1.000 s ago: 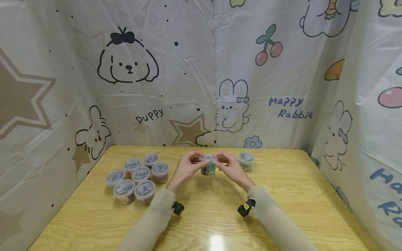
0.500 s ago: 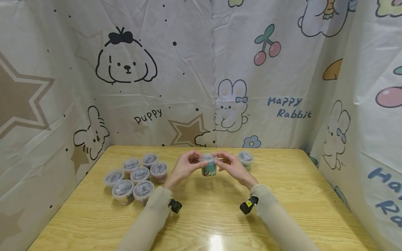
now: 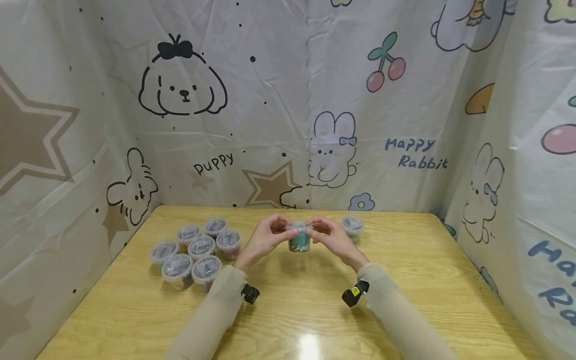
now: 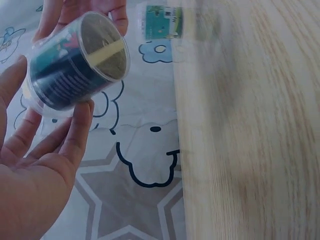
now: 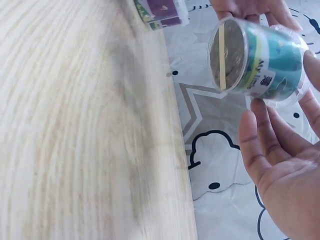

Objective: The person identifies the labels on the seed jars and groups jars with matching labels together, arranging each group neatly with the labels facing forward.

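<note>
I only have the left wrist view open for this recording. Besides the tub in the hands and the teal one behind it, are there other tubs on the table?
Observer: Yes. The head view shows seven more tubs grouped on the table to the person's left.
Reviewer: Noted. My camera faces the base of the held tub; which way up is it really?
Observer: In the head view it looks upright, base toward the table.
Reviewer: Do any other labels differ from the teal one?
Observer: Yes. The right wrist view shows a purple label on a tub at its top edge, partly cut off.
</note>
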Available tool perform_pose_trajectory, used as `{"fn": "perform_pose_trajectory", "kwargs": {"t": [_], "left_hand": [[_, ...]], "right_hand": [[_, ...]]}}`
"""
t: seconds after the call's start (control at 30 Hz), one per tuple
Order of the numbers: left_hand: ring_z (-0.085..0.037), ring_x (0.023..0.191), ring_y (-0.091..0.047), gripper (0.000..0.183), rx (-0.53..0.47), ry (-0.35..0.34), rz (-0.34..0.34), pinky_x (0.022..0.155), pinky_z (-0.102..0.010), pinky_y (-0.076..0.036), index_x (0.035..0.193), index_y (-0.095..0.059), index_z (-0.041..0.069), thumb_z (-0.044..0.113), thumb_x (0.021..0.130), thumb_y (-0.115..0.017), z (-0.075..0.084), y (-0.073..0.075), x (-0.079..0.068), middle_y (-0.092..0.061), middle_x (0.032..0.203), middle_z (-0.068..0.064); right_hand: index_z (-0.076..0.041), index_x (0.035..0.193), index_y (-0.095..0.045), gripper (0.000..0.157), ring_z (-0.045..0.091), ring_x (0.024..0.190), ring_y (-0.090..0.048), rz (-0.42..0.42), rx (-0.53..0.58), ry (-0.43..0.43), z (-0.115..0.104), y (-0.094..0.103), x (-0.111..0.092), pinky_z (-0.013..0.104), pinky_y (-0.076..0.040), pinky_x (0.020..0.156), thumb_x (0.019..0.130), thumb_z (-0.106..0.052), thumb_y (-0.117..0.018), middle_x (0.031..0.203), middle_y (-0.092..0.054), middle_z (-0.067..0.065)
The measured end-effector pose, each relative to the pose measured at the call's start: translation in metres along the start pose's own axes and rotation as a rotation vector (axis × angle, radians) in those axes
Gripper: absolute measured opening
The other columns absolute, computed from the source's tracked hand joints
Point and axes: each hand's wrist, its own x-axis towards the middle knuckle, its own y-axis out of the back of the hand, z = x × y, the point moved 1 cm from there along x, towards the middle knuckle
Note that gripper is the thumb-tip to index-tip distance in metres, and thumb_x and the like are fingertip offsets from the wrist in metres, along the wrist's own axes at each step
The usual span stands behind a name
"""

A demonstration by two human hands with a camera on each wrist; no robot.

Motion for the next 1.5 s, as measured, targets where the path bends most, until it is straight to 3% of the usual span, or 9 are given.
{"fn": "perform_pose_trajectory", "kwargs": {"t": [0.33,0.67,0.83,1.03,1.27,1.5], "left_hand": [[-0.020,0.099,-0.069,0.033,0.060,0.007,0.063,0.086,-0.038,-0.057,0.106,-0.065,0.014,0.032,0.083,-0.080,0.001,-0.002,-0.005,-0.072,0.107,-0.008],[-0.018,0.093,-0.069,0.029,0.073,-0.005,0.065,0.084,-0.037,-0.058,0.104,-0.064,0.013,0.028,0.084,-0.080,0.005,-0.001,-0.005,-0.072,0.103,-0.007],[-0.017,0.092,-0.069,0.028,0.032,-0.010,0.022,0.081,-0.034,-0.057,0.102,-0.061,0.010,0.026,0.085,-0.078,0.005,0.002,-0.004,-0.071,0.102,-0.008],[-0.016,0.091,-0.066,0.028,-0.059,-0.023,-0.043,0.079,-0.031,-0.055,0.103,-0.059,0.005,0.022,0.088,-0.076,0.005,0.008,-0.003,-0.068,0.102,-0.010],[-0.017,0.092,-0.065,0.028,-0.082,-0.047,-0.091,0.080,-0.031,-0.054,0.105,-0.060,0.004,0.020,0.088,-0.075,0.002,0.010,-0.002,-0.067,0.103,-0.012],[-0.018,0.095,-0.068,0.031,-0.024,-0.045,-0.057,0.084,-0.035,-0.056,0.104,-0.062,0.009,0.029,0.086,-0.077,0.005,0.008,0.001,-0.069,0.105,-0.009]], "right_hand": [[-0.007,0.114,-0.062,0.025,0.022,0.109,-0.060,0.057,-0.044,0.023,0.003,-0.010,0.003,0.033,-0.053,0.082,0.094,-0.022,-0.068,0.120,-0.065,0.013],[-0.008,0.116,-0.063,0.028,0.023,0.109,-0.062,0.073,-0.039,0.024,0.000,-0.012,0.002,0.038,-0.055,0.082,0.094,-0.024,-0.068,0.121,-0.065,0.013],[-0.008,0.122,-0.061,0.033,0.025,0.114,-0.060,0.028,-0.027,0.009,-0.001,-0.009,0.002,0.044,-0.055,0.087,0.096,-0.027,-0.065,0.127,-0.062,0.014],[-0.006,0.127,-0.059,0.039,0.020,0.113,-0.060,-0.036,0.030,-0.001,-0.006,-0.002,0.001,0.042,-0.055,0.088,0.096,-0.030,-0.064,0.133,-0.058,0.015],[-0.007,0.130,-0.058,0.040,0.022,0.114,-0.060,-0.083,0.064,-0.007,-0.004,0.000,-0.001,0.052,-0.053,0.092,0.096,-0.029,-0.064,0.135,-0.058,0.017],[-0.007,0.122,-0.060,0.032,0.024,0.110,-0.060,0.003,0.004,-0.006,-0.006,-0.002,0.000,0.050,-0.053,0.089,0.097,-0.025,-0.063,0.127,-0.062,0.017]]}}
